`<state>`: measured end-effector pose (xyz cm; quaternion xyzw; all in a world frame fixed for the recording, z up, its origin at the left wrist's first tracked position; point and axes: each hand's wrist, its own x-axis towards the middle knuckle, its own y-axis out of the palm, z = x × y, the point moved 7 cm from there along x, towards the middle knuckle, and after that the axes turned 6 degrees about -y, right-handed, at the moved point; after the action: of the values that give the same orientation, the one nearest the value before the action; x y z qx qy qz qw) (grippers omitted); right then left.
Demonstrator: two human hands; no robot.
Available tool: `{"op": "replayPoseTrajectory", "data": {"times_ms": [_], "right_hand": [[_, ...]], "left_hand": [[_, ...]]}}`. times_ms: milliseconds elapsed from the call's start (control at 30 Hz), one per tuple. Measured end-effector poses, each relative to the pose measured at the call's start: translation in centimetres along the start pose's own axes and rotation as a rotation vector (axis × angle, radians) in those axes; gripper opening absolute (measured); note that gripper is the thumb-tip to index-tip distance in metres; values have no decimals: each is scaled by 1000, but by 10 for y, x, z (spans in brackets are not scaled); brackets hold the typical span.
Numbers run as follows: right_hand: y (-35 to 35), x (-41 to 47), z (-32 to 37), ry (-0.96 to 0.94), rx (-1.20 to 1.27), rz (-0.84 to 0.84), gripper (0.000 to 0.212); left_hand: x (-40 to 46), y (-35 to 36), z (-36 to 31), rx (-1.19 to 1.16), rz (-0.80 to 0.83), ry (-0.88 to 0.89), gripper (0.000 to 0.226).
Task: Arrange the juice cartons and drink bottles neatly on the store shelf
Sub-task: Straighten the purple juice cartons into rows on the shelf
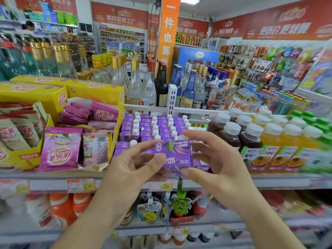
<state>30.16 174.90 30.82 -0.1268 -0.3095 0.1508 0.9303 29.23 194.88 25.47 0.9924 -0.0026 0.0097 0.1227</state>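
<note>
We stand before a shelf [53, 177] whose front rail carries price tags, one of which [161, 185] reads "2.50" while the yellow one [80, 185] to its left is too blurred for us to read. Overhead, red banners [285, 24] bear white Chinese writing, smeared by motion, and an orange pillar sign [168, 31] shows the characters 一件也算 running downward. At the left sit yellow boxes [32, 97] with a red oval logo, and in front of them pink sachets [60, 150] printed 优乐美; we count two standing at the front, with more piled behind in a number we cannot fix. In the middle of the shelf stands a block of purple cartons [149, 126] with white caps, in about four rows running back, their labels too small to read. To the right we count about five brown bottles [231, 135] with white caps, then orange bottles [273, 139] with white caps and green-capped ones cut off by the right edge. Behind a white rail stand clear and blue liquor bottles [188, 87]; one label shows 郎. Both hands hold one purple carton [173, 155] just in front of the block, above the shelf edge: the left hand [133, 169] pinches its left side with thumb and fingers, and the right hand [221, 159] grips its right side with thumb below and fingers above. The carton reads "Condorito" and 汁饮料. The lower shelf is blurred.
</note>
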Motion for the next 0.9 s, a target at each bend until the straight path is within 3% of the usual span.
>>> {"op": "replayPoseTrajectory", "data": {"times_ms": [200, 467, 600, 767, 900], "right_hand": [[6, -4, 17, -71, -103, -68, 68], [39, -7, 23, -143, -338, 23, 71], [43, -11, 12, -86, -369, 85, 76], [33, -14, 5, -48, -375, 24, 57], [25, -13, 8, -75, -327, -46, 51]], "left_hand": [[-8, 6, 0, 131, 28, -52, 41], [-19, -1, 9, 50, 99, -156, 58], [-23, -6, 11, -99, 157, -198, 36], [-23, -9, 14, -203, 192, -247, 31], [-16, -19, 10, -131, 75, -194, 37]]}}
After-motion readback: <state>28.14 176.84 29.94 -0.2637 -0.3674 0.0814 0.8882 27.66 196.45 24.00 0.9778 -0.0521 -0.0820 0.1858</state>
